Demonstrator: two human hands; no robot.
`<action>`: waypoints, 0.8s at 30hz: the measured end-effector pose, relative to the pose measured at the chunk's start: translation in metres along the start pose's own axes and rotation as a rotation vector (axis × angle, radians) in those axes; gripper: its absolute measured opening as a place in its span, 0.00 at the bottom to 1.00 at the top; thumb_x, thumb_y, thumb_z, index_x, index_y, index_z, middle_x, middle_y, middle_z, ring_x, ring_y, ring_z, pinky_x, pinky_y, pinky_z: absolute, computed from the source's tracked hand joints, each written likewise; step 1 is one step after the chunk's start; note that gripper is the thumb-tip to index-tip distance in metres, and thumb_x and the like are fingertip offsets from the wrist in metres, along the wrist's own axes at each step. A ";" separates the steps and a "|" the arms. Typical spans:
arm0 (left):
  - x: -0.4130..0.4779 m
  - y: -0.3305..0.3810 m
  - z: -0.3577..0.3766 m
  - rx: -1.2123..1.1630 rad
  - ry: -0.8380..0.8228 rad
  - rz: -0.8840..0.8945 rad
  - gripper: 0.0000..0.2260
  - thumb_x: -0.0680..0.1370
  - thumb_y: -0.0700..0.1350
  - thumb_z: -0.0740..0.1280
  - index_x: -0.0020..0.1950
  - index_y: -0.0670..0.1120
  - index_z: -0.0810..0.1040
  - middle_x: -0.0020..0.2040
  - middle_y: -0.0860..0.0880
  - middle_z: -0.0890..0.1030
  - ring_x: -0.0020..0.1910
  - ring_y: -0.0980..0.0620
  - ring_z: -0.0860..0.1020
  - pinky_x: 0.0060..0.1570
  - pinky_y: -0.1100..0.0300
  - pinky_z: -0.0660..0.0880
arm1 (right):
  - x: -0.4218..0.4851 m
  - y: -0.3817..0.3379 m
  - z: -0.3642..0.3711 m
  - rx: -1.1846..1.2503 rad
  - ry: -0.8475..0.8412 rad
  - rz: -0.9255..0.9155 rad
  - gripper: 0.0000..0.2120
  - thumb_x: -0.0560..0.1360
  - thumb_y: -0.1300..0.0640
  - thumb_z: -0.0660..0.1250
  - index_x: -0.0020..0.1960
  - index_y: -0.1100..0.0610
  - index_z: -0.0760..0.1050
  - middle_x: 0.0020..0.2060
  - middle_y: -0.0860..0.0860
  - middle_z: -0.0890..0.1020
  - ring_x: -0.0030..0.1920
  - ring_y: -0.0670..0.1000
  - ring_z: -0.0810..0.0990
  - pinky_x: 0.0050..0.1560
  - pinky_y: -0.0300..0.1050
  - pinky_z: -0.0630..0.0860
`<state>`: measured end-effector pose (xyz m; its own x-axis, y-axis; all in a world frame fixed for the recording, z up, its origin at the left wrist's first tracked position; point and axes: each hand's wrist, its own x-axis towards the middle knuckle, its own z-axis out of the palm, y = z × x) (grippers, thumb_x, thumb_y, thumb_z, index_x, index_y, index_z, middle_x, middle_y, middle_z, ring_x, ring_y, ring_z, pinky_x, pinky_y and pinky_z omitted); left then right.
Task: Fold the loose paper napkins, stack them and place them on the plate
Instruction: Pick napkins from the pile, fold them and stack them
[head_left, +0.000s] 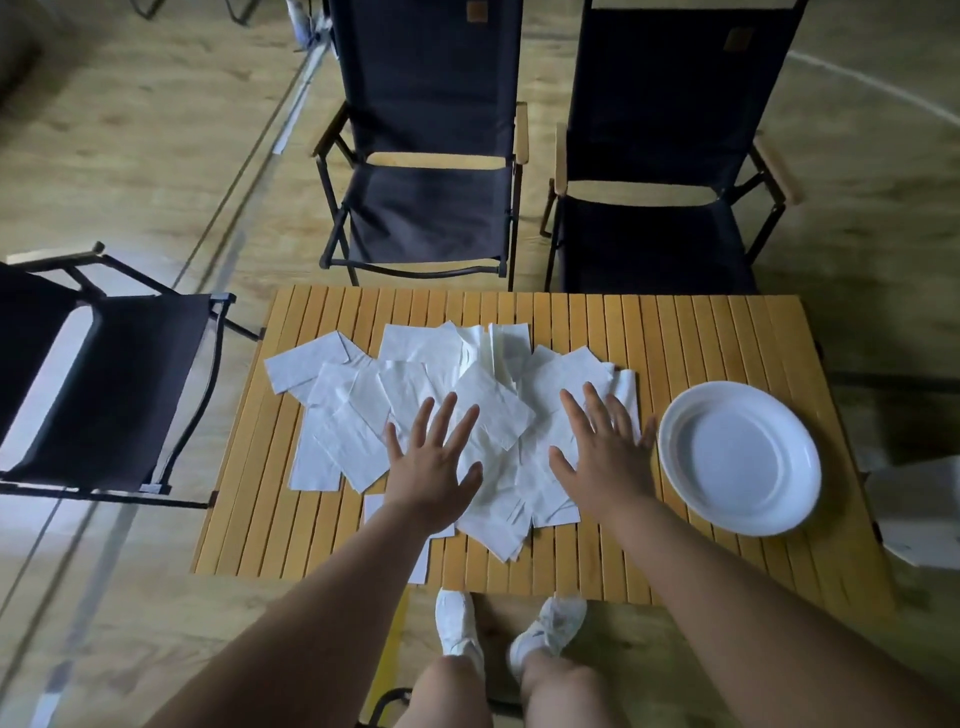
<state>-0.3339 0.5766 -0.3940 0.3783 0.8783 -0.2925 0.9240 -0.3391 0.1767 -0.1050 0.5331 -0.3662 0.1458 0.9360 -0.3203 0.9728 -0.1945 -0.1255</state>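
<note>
A low table (701, 332) of yellow wooden slats carries a loose heap of white paper napkins (415, 353), spread over its left and middle part from close to the far edge down to the near edge. The sheets overlap at many angles; one corner sheet reaches toward the left edge, and one sheet hangs over the near edge below the left forearm. None of them forms a neat stack.

Both hands are released, fingers straight and spread, palms down. The left hand (434, 457) lies over the middle of the heap, and its fingertips point toward the far edge. The right hand (605, 457) lies over the right side of the heap, its little finger just beside the outermost sheets. Whether the palms press the paper or hover just over it, I cannot tell. Neither hand grasps anything.

A round white plate (737, 457) sits near the right edge of the table, just beside the right hand and apart from the napkins.

Two dark folding chairs (426, 208) stand beyond the far edge, a third chair (119, 389) at the left edge. The person's white shoes (457, 623) show below the near edge, on a wooden floor
</note>
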 end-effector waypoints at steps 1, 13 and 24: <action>0.001 -0.002 0.008 0.006 -0.004 0.002 0.32 0.80 0.65 0.51 0.79 0.63 0.38 0.81 0.54 0.36 0.79 0.47 0.34 0.73 0.33 0.37 | 0.001 -0.001 0.010 -0.007 0.003 0.001 0.33 0.80 0.35 0.50 0.81 0.42 0.42 0.82 0.49 0.44 0.81 0.56 0.44 0.74 0.70 0.40; 0.046 -0.021 0.158 0.018 -0.036 -0.075 0.35 0.78 0.69 0.52 0.77 0.65 0.33 0.78 0.55 0.30 0.77 0.46 0.28 0.72 0.28 0.40 | 0.056 0.003 0.162 -0.012 -0.044 -0.035 0.36 0.79 0.33 0.50 0.80 0.41 0.35 0.80 0.48 0.36 0.79 0.57 0.33 0.75 0.71 0.43; 0.099 -0.048 0.236 0.046 0.030 -0.017 0.36 0.75 0.71 0.54 0.78 0.63 0.41 0.81 0.52 0.36 0.78 0.44 0.31 0.71 0.27 0.46 | 0.111 0.028 0.254 -0.097 -0.048 -0.050 0.38 0.76 0.27 0.44 0.79 0.38 0.34 0.80 0.47 0.33 0.77 0.60 0.28 0.73 0.74 0.36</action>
<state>-0.3278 0.6000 -0.6531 0.3609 0.8936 -0.2667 0.9323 -0.3382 0.1286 -0.1069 0.5574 -0.6438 0.0904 0.9282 -0.3608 0.9918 -0.1169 -0.0520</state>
